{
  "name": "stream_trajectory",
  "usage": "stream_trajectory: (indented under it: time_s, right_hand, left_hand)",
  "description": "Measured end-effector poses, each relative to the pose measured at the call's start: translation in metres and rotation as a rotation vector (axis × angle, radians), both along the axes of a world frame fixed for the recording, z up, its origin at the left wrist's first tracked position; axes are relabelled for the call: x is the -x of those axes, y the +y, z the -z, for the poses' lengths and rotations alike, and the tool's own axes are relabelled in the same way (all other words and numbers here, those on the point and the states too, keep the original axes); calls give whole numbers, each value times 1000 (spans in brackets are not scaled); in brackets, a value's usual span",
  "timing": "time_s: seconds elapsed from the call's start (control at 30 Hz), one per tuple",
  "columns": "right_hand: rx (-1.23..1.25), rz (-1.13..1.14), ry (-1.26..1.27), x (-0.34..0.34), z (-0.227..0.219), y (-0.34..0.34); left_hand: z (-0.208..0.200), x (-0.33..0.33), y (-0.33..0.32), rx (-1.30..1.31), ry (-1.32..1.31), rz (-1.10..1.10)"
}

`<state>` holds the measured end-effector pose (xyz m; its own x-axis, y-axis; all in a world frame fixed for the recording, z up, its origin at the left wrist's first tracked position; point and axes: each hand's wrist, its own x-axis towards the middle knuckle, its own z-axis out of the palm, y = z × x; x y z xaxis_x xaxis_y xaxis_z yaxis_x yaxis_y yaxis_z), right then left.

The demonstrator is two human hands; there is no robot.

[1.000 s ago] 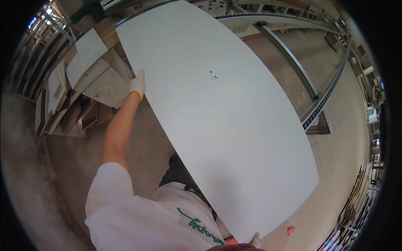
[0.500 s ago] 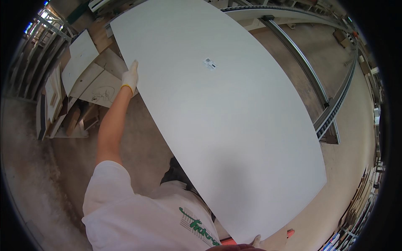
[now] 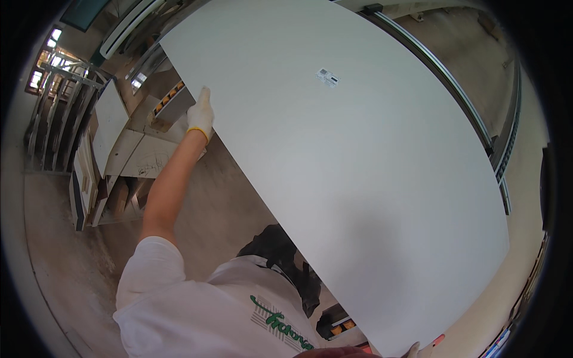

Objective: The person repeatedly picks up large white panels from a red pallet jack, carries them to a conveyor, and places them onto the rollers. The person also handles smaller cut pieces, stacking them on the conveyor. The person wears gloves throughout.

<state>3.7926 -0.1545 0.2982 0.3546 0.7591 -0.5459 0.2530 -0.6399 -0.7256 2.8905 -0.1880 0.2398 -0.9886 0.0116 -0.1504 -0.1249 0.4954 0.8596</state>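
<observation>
A large white panel stretches diagonally across the view, from the far left to the near right. Stuck on its far part is a small printed label. My left hand, in a white glove with a yellow cuff, grips the panel's left edge, its thumb on top and its other fingers hidden underneath. At the near end my right hand shows only a gloved digit over the panel's edge; the rest of it is out of sight. A soft shadow falls on the panel's near half.
To the left stand stacked boards and a metal rack. Roller strips with orange wheels show beside the panel, one past my left hand and one near my body. A metal rail runs beyond the panel's right side.
The panel, its label and both my hands sit farther right in view. The surroundings have shifted too, and roller strips with orange wheels now show. My grip looks the same.
</observation>
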Motion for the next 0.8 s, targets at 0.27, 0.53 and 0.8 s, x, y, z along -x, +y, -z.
stream_trajectory:
  time_s: [0.27, 0.53, 0.8]
  right_hand:
    - [-28, -257, -524, 21, -22, 119]
    - [-294, -209, -215, -28, 26, 217]
    - [-310, -347, -1098, -47, 61, 342]
  left_hand:
    - [12, 10, 114, -74, 61, -15]
    - [8, 8, 223, -116, 73, 40]
    - [0, -6, 343, -172, -24, -17]
